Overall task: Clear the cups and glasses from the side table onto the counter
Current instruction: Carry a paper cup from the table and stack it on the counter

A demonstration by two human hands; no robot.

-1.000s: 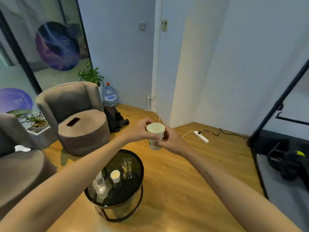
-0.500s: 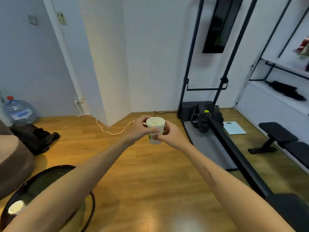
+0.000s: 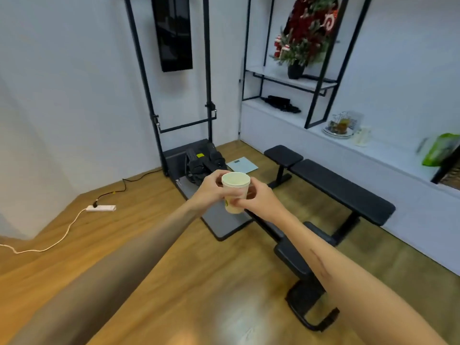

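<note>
I hold a white paper cup (image 3: 235,192) upright in front of me with both hands. My left hand (image 3: 211,189) grips its left side and my right hand (image 3: 258,200) wraps its right side and lower part. A small green mark shows on the cup's wall. The white counter (image 3: 388,155) runs along the right wall. On it stand a plate with glassware (image 3: 339,125) and a pale cup (image 3: 362,136). The side table is out of view.
A black weight bench (image 3: 333,185) stands between me and the counter. A black exercise frame with weights (image 3: 201,163) stands ahead, beside a floor scale (image 3: 242,165). A white power strip (image 3: 100,208) with cord lies on the wooden floor at left. A green bag (image 3: 441,150) sits on the counter.
My view has turned right, away from the side table and chairs, and the counter and bench have come into sight. Both hands keep the same grip on the cup.
</note>
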